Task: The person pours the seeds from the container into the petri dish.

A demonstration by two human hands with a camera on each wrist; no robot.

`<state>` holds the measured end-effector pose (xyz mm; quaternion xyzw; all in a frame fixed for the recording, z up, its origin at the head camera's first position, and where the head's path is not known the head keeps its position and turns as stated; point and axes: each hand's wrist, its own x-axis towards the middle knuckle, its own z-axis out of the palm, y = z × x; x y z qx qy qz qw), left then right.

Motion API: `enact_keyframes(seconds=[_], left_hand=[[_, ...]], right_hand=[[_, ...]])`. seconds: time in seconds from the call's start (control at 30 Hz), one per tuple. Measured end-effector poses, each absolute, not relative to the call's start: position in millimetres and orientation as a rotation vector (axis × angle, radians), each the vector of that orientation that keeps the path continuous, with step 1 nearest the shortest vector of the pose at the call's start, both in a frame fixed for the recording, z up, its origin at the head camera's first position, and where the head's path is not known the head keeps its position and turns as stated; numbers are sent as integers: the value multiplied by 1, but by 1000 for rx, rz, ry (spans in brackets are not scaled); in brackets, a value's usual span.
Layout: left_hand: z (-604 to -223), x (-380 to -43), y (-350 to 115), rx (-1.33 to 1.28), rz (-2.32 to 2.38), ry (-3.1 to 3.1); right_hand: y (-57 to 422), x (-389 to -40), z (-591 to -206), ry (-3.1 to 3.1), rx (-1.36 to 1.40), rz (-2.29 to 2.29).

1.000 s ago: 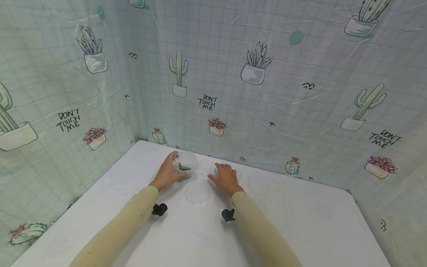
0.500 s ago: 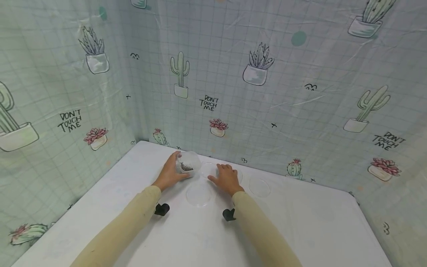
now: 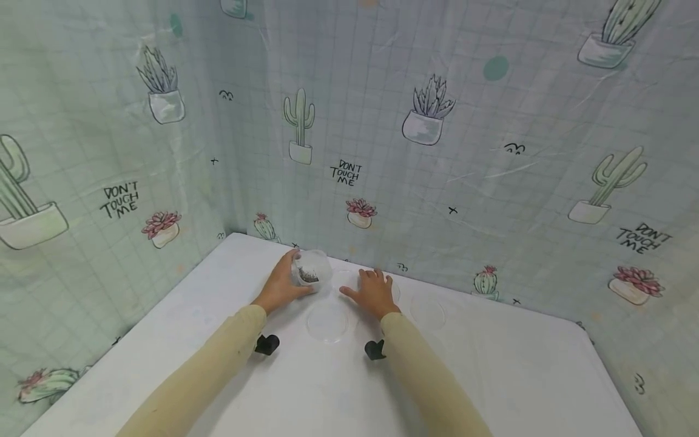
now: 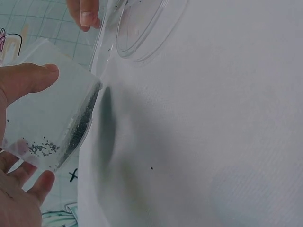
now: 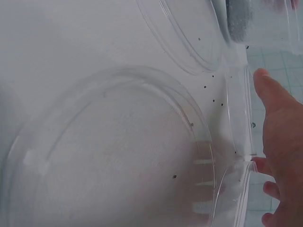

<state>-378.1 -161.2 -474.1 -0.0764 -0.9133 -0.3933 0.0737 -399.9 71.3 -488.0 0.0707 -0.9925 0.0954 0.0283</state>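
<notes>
My left hand grips a translucent plastic container, thumb on one side and fingers on the other. The container is tilted above the table's far left part, and small dark grains have gathered along its lower side. To its right, my right hand reaches over clear round dishes with its fingers spread and grips nothing. Its fingertips are at the rim of a clear dish in the right wrist view. A large clear dish lies nearest that camera. Another dish lies between the two forearms.
Further clear dishes stand along the back, one of them a dish right of my right hand. Several loose dark grains dot the white table. Behind the table's far edge hangs a cactus-print curtain.
The head view has shifted slightly, so everything sits a little lower and further right. My left hand still holds the tilted container, and both hands keep nearly the same places.
</notes>
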Motion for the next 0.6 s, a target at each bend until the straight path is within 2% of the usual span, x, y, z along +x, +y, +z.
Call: enact_keyframes(seconds=[0.6], left_hand=[[-476, -380, -162, -259, -1163, -2698]], right_hand=[[69, -406, -492, -3073, 277, 221]])
